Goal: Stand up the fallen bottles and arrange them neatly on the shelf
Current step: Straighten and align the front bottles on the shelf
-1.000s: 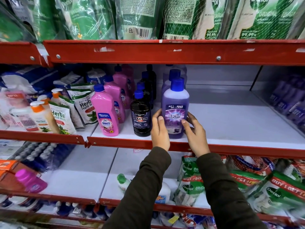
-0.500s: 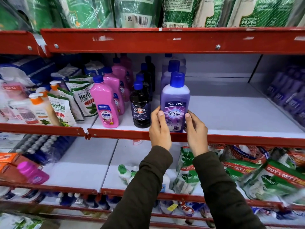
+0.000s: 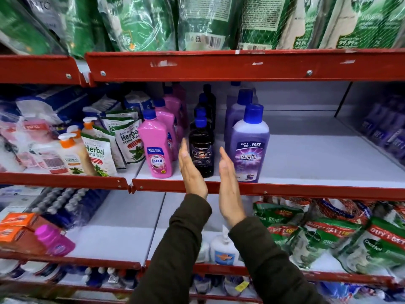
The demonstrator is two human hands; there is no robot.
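Observation:
Three rows of blue-capped bottles stand upright on the middle shelf (image 3: 306, 172): pink Shakti bottles (image 3: 155, 148), black Bactin bottles (image 3: 201, 150) and purple Bactin bottles (image 3: 249, 148). My left hand (image 3: 190, 170) and my right hand (image 3: 228, 183) are flat with fingers straight, palms facing each other. They flank the front black bottle near the shelf's red front edge. I cannot tell whether either palm touches it. Neither hand holds anything.
Herbal hand-wash pouches (image 3: 98, 156) and pump bottles (image 3: 70, 150) fill the shelf to the left. Green refill packs (image 3: 197, 20) hang above. Below lie Dettol pouches (image 3: 328, 238), a white bottle (image 3: 223, 249) and a tipped pink bottle (image 3: 54, 240). More purple bottles (image 3: 385, 130) stand far right.
Both hands have let go of the front purple bottle and shifted left to either side of the front black bottle. The purple bottle stays upright.

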